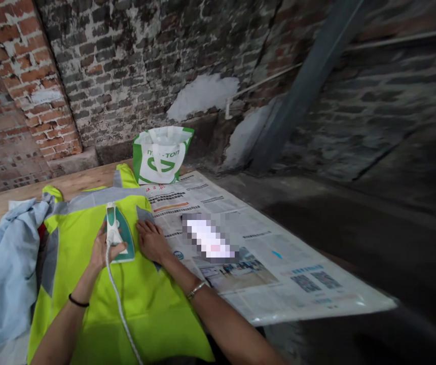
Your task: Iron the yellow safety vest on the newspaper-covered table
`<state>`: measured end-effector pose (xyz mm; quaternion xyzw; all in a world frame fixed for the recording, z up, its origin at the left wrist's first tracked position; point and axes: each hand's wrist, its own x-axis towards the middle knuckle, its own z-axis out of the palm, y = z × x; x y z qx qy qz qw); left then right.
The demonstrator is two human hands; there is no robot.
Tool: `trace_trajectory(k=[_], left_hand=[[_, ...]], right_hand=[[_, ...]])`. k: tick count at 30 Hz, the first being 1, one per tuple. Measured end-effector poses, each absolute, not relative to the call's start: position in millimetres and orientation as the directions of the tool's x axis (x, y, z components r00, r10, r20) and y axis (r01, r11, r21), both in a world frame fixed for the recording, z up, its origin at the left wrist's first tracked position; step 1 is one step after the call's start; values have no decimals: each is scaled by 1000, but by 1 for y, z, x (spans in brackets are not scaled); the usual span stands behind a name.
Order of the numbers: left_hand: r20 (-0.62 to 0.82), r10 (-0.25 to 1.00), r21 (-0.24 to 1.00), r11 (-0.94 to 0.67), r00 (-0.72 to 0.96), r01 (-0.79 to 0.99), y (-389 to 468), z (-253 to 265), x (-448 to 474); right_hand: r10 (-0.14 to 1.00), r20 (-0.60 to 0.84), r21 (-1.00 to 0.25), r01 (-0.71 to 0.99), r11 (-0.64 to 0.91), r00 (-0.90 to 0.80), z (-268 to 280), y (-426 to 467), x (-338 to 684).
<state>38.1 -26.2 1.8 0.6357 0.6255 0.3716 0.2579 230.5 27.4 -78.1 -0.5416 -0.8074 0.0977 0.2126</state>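
Observation:
A white and teal clothes iron [122, 234] rests on a bright yellow safety vest [84, 253] with grey bands, its tip pointing away from me. My left hand [102, 246] is wrapped around the iron from its left side, the thumb across its rear. From the back of the iron a pale cord [117, 299] runs toward me over the vest. My right hand [152, 239] lies flat with fingers stretched out on the vest's right edge, by a grey patch, and holds nothing.
Newspaper under clear plastic [233, 279] covers the table's right side; a pixelated bright phone-like object [210, 238] lies there. A white and green bag [160, 157] stands at the back. Light blue cloth [8, 274] is heaped at left. A brick wall [126, 66] rises behind.

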Motion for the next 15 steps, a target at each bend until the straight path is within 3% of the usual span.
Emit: trace_trajectory(k=[9,15], left_hand=[[172,984,749,-159,43,644,-131,-20,63],[165,984,780,-171,66,601,-93,-13,61]], right_hand=[[916,267,-469,790,395,-300,-94,41,237],[898,321,-494,756,431,-302,-101,43,241]])
